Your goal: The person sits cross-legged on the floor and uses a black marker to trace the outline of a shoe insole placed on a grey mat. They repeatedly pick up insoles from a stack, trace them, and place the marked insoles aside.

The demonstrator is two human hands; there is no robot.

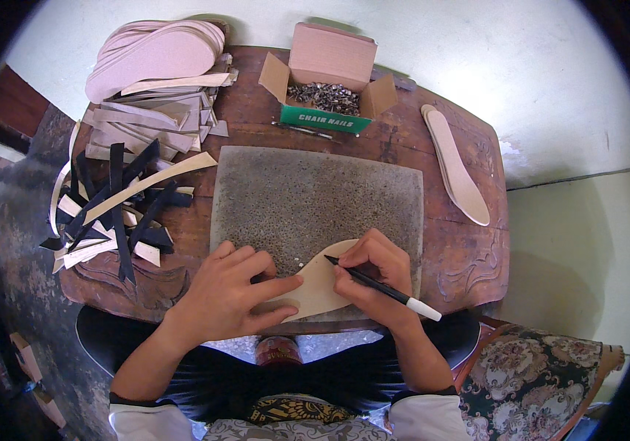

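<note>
A beige insole-shaped piece (319, 283) lies on the dark, pitted grey slab (315, 198) at the near side of the table. My left hand (234, 290) rests at its left end, thumb and forefinger stretched over it and the other fingers bent on the slab. In my right hand (377, 275) is a black marker (377, 284) with a white end, held in a writing grip. Its tip meets or nearly meets the piece near the upper edge; small dark dots show close by. My right hand covers the piece's right part.
At the back left are stacked pinkish insoles (157, 55) and grey strips (153, 117). Black and cream strips (116, 198) lie in front of them. A green box (322, 117) of nails stands open behind the slab. More insoles (451, 162) lie at the right of the wooden table (469, 257).
</note>
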